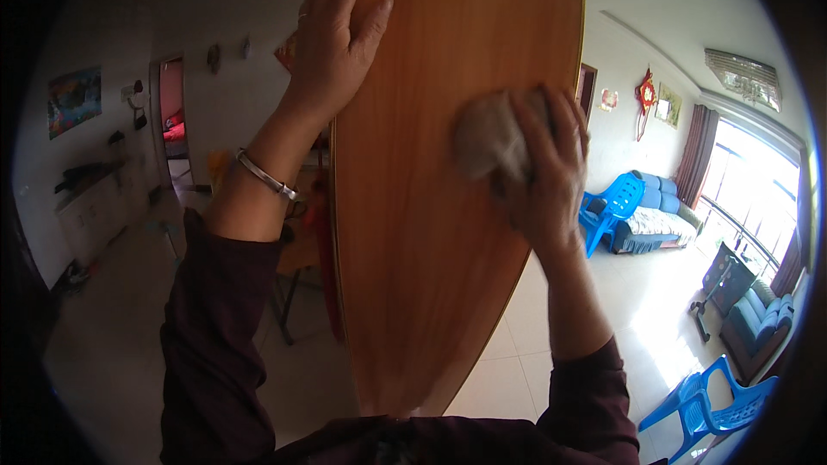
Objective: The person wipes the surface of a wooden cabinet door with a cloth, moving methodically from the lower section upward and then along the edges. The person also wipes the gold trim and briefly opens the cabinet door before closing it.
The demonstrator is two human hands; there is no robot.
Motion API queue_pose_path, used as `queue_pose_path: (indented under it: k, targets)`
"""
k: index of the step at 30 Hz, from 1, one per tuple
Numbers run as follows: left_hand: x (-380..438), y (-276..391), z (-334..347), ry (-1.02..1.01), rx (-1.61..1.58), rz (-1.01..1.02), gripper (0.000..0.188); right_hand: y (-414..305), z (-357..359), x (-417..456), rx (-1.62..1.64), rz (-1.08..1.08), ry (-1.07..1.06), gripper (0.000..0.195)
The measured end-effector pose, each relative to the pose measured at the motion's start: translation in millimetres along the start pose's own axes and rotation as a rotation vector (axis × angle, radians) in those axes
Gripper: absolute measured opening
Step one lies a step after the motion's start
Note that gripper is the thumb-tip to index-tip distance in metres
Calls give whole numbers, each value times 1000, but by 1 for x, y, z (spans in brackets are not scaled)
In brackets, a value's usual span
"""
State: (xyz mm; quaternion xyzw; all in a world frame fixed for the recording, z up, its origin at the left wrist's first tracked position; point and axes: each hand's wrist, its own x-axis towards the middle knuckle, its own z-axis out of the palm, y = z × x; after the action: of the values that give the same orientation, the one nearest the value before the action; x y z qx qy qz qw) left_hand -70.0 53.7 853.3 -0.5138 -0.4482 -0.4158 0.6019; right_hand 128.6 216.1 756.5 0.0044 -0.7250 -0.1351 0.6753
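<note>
A tall brown wooden panel (pixel 426 219) with a thin light edge strip, perhaps a door or cabinet side, stands right before me. On its right half my right hand (pixel 549 148) presses a greyish cloth (pixel 494 135) to the wood; hand and cloth are blurred. My left hand (pixel 339 32), with a ring and a metal bangle (pixel 266 174) at the wrist, rests on the panel's upper left edge, its fingers somewhat spread and holding no loose thing. The tips of some of its fingers are cut off by the top of the view.
Beyond the panel on the right are a blue plastic chair (pixel 614 203), a sofa (pixel 659 213), a second blue chair (pixel 711 400) nearer me and a bright window (pixel 749 174). To the left stand a low white cabinet (pixel 94 200) and a doorway (pixel 173 123).
</note>
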Motion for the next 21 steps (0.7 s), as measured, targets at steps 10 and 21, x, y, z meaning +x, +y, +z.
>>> queue_pose_path:
  k: [10, 21]
  targets:
    - [-27, 2, 14, 54, -96, 79, 56, -65, 17, -254, 90, -87, -269, 43]
    - [-31, 7, -3, 25, -328, -92, 59, -25, 30, 34, 117, -39, 130, 53]
